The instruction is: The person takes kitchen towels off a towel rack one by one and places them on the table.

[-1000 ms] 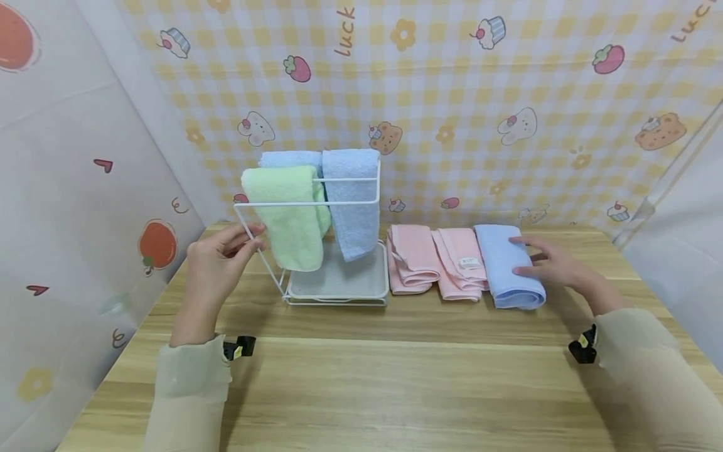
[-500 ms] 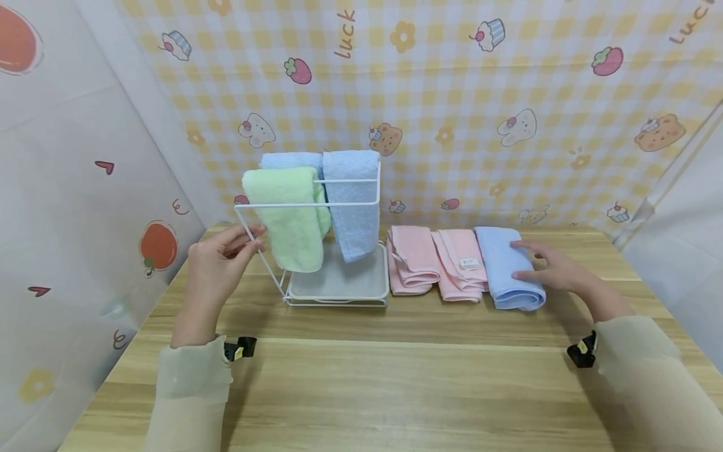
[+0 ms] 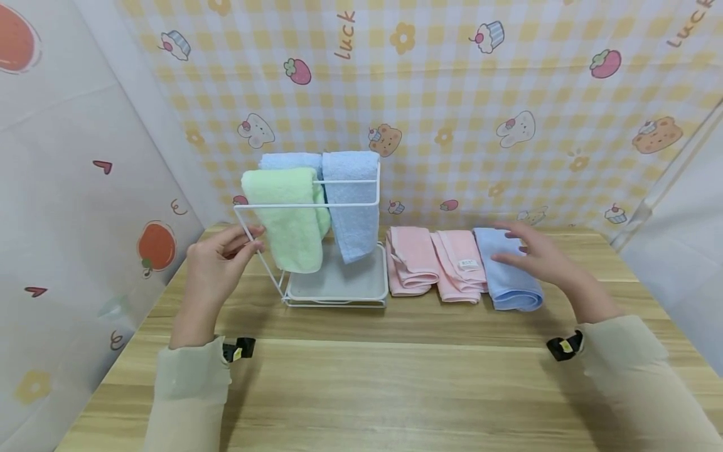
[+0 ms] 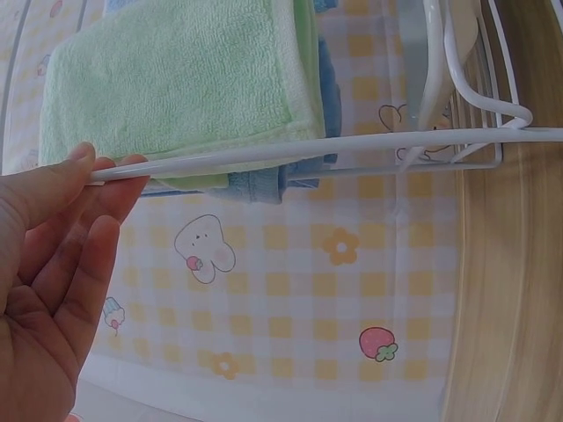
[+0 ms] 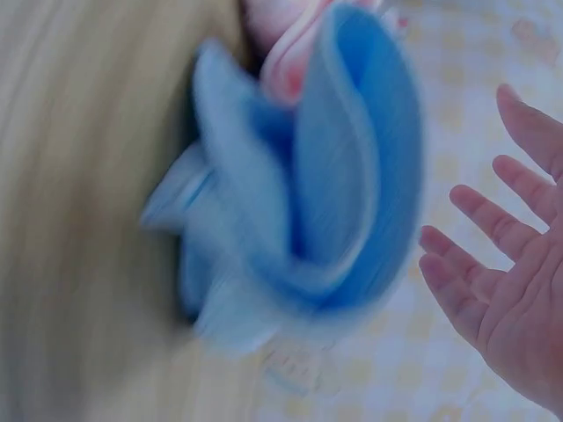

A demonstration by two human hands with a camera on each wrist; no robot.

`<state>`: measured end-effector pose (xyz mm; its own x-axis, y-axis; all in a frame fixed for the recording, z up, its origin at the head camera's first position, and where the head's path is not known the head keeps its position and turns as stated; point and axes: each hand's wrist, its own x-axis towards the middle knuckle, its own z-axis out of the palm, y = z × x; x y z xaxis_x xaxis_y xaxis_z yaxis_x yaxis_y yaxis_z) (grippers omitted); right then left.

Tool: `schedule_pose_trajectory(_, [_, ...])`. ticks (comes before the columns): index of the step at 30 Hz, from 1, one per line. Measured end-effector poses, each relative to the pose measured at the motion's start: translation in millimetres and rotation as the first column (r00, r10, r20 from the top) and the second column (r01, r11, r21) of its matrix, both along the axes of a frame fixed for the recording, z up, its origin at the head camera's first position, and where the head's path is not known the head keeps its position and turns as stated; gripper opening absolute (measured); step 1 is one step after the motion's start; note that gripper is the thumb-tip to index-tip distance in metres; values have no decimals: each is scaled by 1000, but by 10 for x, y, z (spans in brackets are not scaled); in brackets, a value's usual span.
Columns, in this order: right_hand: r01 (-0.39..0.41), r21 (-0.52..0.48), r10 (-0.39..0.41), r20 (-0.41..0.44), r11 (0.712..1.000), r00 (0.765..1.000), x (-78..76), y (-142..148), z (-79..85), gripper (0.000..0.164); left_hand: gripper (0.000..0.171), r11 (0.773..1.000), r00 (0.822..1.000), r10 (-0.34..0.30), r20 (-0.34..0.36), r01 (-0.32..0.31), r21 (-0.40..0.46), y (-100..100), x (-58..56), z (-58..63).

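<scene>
Two hands in play, and they're up to pretty different things. Left hand [image 3: 217,263] has the slanted side bar of a white wire rack [image 3: 350,204] pinched between thumb and fingers; the left wrist view shows that grip really clearly. Right hand [image 3: 542,257] is just spread, fingers out and holding nothing. From the head camera it overlaps the folded blue towel [image 3: 511,289], but the right wrist view (towel's pretty blurry there, fwiw) shows a gap between fingertips and cloth.

That towel lies on the wooden table [image 3: 361,383] at the right end of a little row. Just left of it is a pink towel with a white label [image 3: 452,248], then another pink towel [image 3: 414,257] right beside the rack.

Rack's got three towels draped over its bars: a pale green towel [image 3: 285,232] at front left, a light blue towel [image 3: 354,220] on the right, and one more blue towel [image 3: 290,160] mostly hidden behind the green. Under them sits a pale tray [image 3: 333,285] in the base.
</scene>
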<state>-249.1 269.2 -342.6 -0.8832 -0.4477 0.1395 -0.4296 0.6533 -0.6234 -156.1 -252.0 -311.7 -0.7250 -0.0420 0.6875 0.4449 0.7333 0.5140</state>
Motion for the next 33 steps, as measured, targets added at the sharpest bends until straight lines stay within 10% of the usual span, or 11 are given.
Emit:
schedule_pose_trajectory(15, [-72,-234,49,-101,970,994,20,-859,423,46,20,1000,1000,-5,29,5,13,-2,1,-2])
schedule_pose_trajectory(26, [-186,-431,101,-212,883,972,27,-1583,925,38,20,1000,999,-1,37,1,3,-16,0,-3])
schedule_pose_trajectory(33, [-299,-379,210,-258,876,943,17,-1989,1221,40,19,1000,999,3,51,-3,12,-15,-9,-1])
